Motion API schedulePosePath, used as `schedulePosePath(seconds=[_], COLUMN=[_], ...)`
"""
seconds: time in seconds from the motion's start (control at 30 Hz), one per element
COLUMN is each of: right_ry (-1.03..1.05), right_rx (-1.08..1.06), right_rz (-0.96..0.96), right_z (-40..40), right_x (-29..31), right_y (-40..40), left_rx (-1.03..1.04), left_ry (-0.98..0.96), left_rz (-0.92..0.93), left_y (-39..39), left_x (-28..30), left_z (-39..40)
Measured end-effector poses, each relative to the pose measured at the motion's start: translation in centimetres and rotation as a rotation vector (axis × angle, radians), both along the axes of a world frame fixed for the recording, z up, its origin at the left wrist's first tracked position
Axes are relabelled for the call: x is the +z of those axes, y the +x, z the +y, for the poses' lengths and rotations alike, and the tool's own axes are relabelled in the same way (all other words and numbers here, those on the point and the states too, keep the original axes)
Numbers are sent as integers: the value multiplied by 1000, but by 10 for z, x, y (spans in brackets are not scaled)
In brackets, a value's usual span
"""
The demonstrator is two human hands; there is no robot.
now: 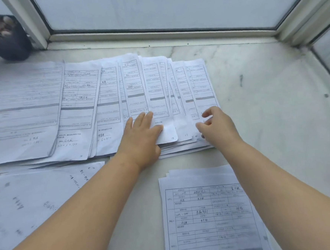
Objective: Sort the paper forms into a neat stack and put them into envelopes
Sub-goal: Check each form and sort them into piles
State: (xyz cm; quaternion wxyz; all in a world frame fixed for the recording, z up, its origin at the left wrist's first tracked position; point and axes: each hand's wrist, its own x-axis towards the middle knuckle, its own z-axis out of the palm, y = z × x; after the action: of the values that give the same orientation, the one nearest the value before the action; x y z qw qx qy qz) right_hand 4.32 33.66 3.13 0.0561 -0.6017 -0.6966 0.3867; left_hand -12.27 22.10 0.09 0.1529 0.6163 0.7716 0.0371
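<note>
The fingers (146, 119) of the left hand (142, 139) lie straight and spread, pressing flat on the near end of a white printed form (156, 98) in the middle of a fanned row of white paper forms (108, 101); they curl round nothing. The thumb lies along that sheet's lower edge. The fingers (208, 113) of the right hand (218, 127) are loosely curled over the near right corner of the same row, thumb and forefinger apart and touching the top sheets there (whether they actually pinch a sheet I cannot tell). Both bare forearms reach in from the near edge.

The fanned row runs from the far left to about the middle, each sheet overlapping the next, printed with ruled tables and some handwriting, their near edges uneven. On the near right, just beside the right forearm, lies a separate small stack of white table-printed forms (210, 218), its edges roughly squared. On the near left lies a large white sheet with faint handwriting (35, 206), partly under the left forearm.

All of it rests on a pale marble-patterned counter (271, 108), which meets a white-framed window (163, 11) along the far side and at the right. In the far left corner stands a dark pot holding pale pebbles (4, 38), blurred.
</note>
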Motion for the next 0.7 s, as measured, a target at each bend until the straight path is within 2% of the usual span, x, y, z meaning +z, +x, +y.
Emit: schedulePosePath(seconds=[0.13, 0.27, 0.47, 0.6, 0.7], right_ry=[46, -39, -232, -293, -326], right_rx=[-125, -81, 183, 227, 237], right_rz=[94, 117, 92, 133, 154], right_z=[-46, -112, -235, -296, -326], right_x=[19, 23, 4, 0, 5], right_y=[43, 61, 72, 78, 81], left_rx=[-122, -38, 132, 361, 496], left_ry=[172, 318, 348, 345, 234], left_rz=[-78, -203, -270, -280, -302], left_y=[4, 17, 43, 59, 65], left_x=[7, 11, 18, 24, 22], left_z=[-30, -93, -228, -317, -365])
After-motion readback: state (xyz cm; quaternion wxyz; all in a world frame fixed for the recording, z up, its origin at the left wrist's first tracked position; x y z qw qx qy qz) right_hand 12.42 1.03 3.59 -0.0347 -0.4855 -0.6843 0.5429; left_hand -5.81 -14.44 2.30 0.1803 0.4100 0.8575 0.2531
